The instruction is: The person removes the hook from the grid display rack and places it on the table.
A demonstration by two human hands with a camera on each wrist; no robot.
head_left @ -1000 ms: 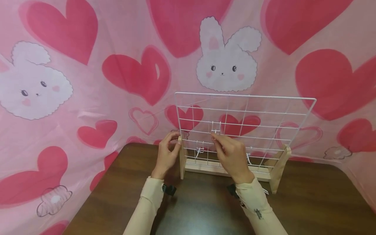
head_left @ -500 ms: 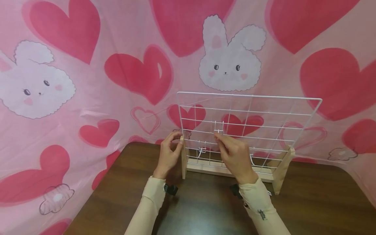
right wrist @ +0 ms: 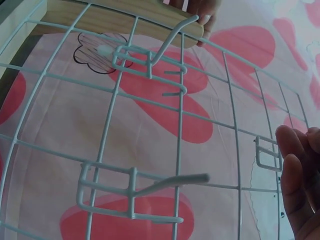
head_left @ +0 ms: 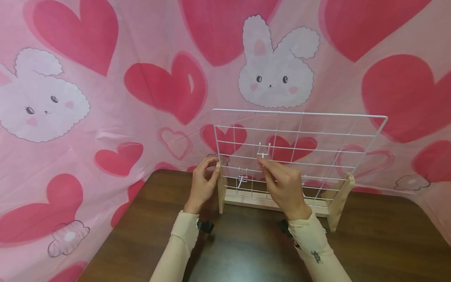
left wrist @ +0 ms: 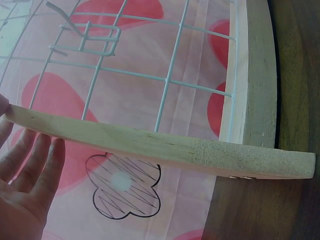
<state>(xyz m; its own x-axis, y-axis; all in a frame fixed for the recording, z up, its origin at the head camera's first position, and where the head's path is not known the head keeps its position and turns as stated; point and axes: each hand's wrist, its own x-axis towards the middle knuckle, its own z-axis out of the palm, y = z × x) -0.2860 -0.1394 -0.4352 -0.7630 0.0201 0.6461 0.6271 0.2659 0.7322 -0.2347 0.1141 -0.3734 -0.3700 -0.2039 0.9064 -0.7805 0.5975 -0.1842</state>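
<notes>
A white wire grid panel (head_left: 317, 135) stands upright on the table in a pale wooden base. My left hand (head_left: 202, 184) grips the top of the base's left wooden end piece (left wrist: 130, 140), thumb on one side and fingers on the other. The fingertips of my right hand (head_left: 285, 188) pinch a white wire hook (head_left: 263, 154), whose two prongs lie against the grid left of its middle. In the right wrist view, the frame of that hook (right wrist: 267, 153) shows at the grid wires, and its peg is hidden by the fingers of the right hand (right wrist: 300, 185).
A second wire hook (head_left: 242, 179) hangs low on the grid's left part. Another hook (right wrist: 132, 192) hangs farther right, mostly behind my right hand in the head view. The right wooden end piece (head_left: 338, 203) stands on the brown table (head_left: 387, 235). A pink heart-print cloth (head_left: 158, 35) hangs behind.
The hook and my right fingertips have risen slightly against the grid. My left hand stays on the wooden end piece. The head view has shifted a little.
</notes>
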